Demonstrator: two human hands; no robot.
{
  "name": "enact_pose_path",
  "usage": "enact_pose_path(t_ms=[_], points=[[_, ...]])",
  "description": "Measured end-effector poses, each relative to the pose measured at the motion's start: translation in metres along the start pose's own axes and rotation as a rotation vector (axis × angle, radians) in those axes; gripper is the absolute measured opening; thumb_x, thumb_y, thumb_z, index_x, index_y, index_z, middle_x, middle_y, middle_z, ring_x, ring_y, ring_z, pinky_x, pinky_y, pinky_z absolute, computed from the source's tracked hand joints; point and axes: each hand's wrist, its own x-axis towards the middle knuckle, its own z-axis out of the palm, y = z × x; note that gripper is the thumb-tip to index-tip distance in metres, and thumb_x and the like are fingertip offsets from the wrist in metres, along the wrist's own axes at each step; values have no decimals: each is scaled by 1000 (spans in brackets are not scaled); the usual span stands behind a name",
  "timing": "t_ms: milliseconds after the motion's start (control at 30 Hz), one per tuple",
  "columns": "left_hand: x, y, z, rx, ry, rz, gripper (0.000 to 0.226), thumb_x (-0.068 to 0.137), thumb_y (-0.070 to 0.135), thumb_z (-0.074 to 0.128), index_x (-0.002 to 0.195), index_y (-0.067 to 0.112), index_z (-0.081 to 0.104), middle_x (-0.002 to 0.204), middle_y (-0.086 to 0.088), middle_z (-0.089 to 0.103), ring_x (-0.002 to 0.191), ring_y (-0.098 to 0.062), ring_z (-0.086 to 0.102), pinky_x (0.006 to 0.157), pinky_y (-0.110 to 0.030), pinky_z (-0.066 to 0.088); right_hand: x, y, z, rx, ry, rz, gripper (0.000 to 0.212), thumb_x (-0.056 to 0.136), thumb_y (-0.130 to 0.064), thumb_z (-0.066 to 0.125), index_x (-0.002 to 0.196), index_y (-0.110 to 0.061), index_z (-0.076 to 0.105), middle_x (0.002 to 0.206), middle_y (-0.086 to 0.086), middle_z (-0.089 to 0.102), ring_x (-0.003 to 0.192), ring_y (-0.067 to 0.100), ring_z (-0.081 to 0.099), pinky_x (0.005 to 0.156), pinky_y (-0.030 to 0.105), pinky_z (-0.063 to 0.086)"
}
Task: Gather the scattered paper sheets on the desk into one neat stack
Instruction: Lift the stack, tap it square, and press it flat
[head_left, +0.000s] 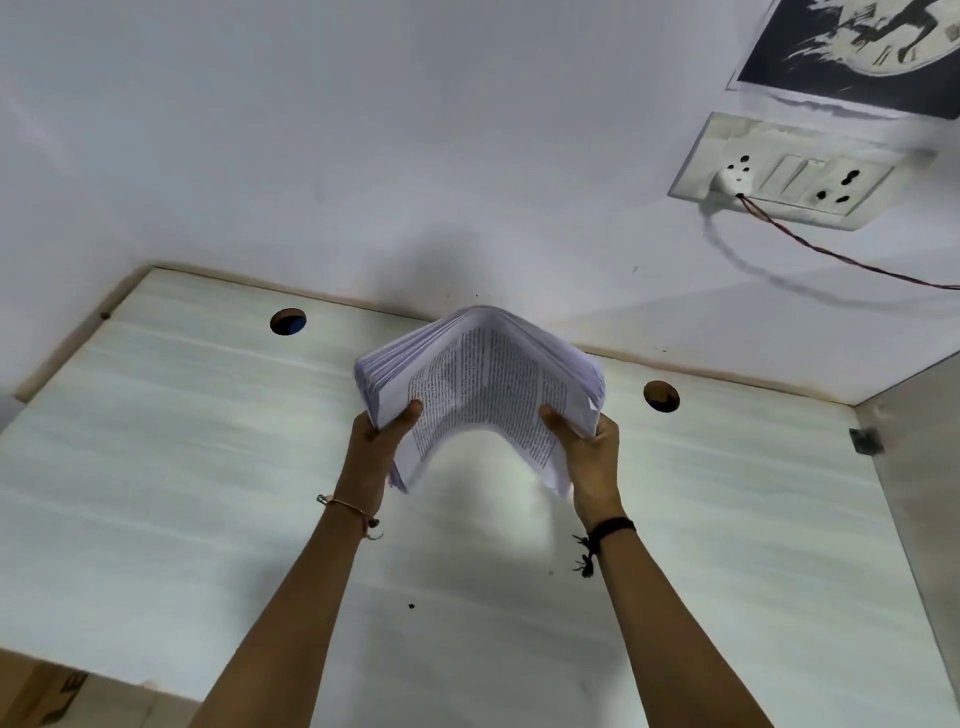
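Fingers (410, 411) of left hand (379, 441) and right hand (589, 449) are gripping paper stack (478, 379) at 9 and 3 o'clock, bowing it above counter (156, 467) | best, I judge: easing bend; tapping edges level

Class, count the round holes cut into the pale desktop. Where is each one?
2. One round hole lies near the pale desktop's back edge, left of the bent stack of printed white paper; the other lies right of it. The raised stack may hide more.

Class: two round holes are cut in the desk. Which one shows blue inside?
The left hole, left of the paper stack, shows a blue patch; the right hole looks only dark brown.
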Motion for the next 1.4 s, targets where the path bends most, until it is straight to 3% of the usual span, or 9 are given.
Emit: enact_pose_path(t_ms=[167,267,400,500,700,967,1200,1300,1400], points=[[1,-34,-9,172,30,-126,22,80,5,70,81,24,58,64,26,67,78,-8,59,65,-14,50,-5,36,-14,-110,-100,119,16,77,-19,77,80,-23,61,68,-13,64,60,0,58,57,9,45],[1,-46,-6,255,81,-155,33,83,10,69,113,11,55,94,6,58,91,-14,50,76,-20,40,-7,48,-22,-33,-135,147,34,81,-4,72,98,-32,65,90,-19,73,87,-4,67,74,9,51],[5,-49,-8,78,82,-171,46,83,8,68,126,8,52,113,-2,58,108,-19,54,91,-30,43,-1,46,-21,13,-117,165,30,79,1,71,94,-25,68,93,-5,72,86,9,69,77,21,55],[7,-40,-11,16,57,-133,35,84,2,64,115,15,55,103,4,64,93,-4,63,88,-29,48,5,41,-21,24,-82,197,27,72,-21,77,94,-22,61,96,2,69,88,19,67,81,36,53],[14,-48,-14,132,95,-83,36,80,6,71,107,19,51,87,15,58,70,14,58,62,-3,45,11,42,-28,-34,-114,121,36,80,2,70,95,-30,63,92,-14,69,79,-7,66,71,12,52],[17,-50,-12,23,72,-95,23,78,16,75,92,28,62,91,14,68,86,2,63,78,-18,50,10,34,-30,53,-148,118,32,83,4,66,91,-26,68,89,-13,75,88,3,69,82,21,55],[8,-76,3,242,113,-123,47,83,19,70,126,9,53,114,3,55,105,-11,49,86,-22,37,10,71,-32,-17,-135,277,46,79,-9,75,121,-17,60,117,0,68,110,14,63,89,23,51],[7,-73,-3,153,85,-152,41,82,14,70,121,14,56,109,4,61,99,-12,58,80,-16,46,16,66,-33,-141,-84,251,26,79,-11,75,101,-21,63,112,16,67,97,25,65,89,38,53],[9,-48,-19,7,71,-121,26,82,6,68,107,11,65,90,11,73,93,-15,64,68,-10,51,28,46,-36,-347,-72,169,19,78,-15,77,78,-8,60,77,21,62,67,29,59,62,35,46]])
